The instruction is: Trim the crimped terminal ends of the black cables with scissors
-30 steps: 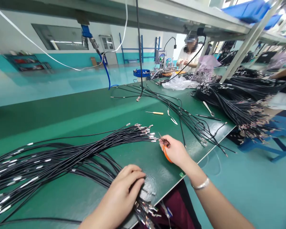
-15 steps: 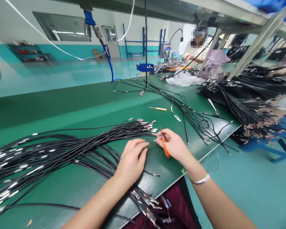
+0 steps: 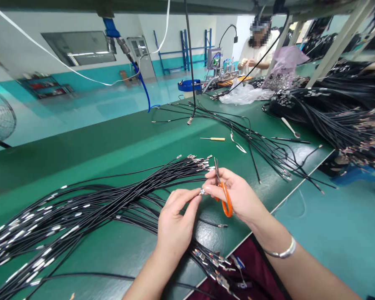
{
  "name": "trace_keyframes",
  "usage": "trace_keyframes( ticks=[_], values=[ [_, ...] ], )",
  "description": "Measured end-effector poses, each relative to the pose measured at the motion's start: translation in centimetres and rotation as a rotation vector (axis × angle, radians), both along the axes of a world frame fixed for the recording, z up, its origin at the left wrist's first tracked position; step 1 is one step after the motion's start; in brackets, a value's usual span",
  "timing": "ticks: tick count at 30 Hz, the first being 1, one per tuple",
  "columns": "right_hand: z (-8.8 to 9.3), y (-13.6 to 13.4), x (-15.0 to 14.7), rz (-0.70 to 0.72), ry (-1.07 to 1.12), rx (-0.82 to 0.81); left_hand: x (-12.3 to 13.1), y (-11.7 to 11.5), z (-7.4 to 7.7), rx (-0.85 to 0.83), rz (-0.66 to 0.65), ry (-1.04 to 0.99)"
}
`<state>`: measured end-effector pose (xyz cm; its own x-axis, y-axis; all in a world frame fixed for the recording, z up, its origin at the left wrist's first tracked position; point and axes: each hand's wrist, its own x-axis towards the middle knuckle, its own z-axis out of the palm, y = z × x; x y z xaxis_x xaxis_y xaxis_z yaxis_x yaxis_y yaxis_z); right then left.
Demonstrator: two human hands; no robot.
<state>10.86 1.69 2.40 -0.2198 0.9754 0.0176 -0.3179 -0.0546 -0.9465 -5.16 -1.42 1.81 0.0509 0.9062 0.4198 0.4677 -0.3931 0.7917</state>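
My left hand (image 3: 178,218) is closed in a pinch on a black cable near its end. The cable's small metal terminal (image 3: 201,192) shows between the fingertips of both hands. My right hand (image 3: 234,192) holds orange-handled scissors (image 3: 226,200) against its palm, blades pointing up and away. Its thumb and fingertips meet at the terminal. Behind the hands lies a bundle of black cables (image 3: 134,183) with metal terminals and white labels. More cable ends with terminals (image 3: 212,262) hang near the table's front edge, below my left hand.
On the green table (image 3: 112,137) lie a thin yellow-handled tool (image 3: 217,139), a white strip (image 3: 239,146), loose cables (image 3: 253,137) and a white-handled tool (image 3: 290,127). A large cable pile (image 3: 325,116) is at right. A co-worker (image 3: 258,50) is behind a machine. A black cord (image 3: 191,62) hangs overhead.
The left fingers have closed on the cable end, and the right fingertips have met them at the terminal. The scissors have turned more upright. The view has shifted a little.
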Motion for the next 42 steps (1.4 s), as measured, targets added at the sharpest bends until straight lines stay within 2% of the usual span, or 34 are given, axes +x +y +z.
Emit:
trace_keyframes(
  ticks=[7,14,24,31,42],
  values=[
    [0.5,-0.3,-0.7,0.013,0.018,-0.016,-0.2,-0.3,-0.3,-0.160,0.013,-0.235],
    [0.7,-0.3,-1.0,0.019,0.058,-0.059,-0.3,-0.5,-0.2,-0.161,-0.003,-0.309],
    [0.9,-0.4,-0.6,0.023,0.023,-0.094,0.0,-0.6,-0.4,-0.078,0.003,-0.108],
    [0.8,-1.0,-0.1,0.046,-0.017,-0.083,-0.3,-0.6,-0.3,-0.042,-0.008,-0.064],
    [-0.9,-2.4,1.2,0.033,-0.095,-0.169,-1.0,0.1,0.8,-0.033,-0.240,0.155]
  ],
)
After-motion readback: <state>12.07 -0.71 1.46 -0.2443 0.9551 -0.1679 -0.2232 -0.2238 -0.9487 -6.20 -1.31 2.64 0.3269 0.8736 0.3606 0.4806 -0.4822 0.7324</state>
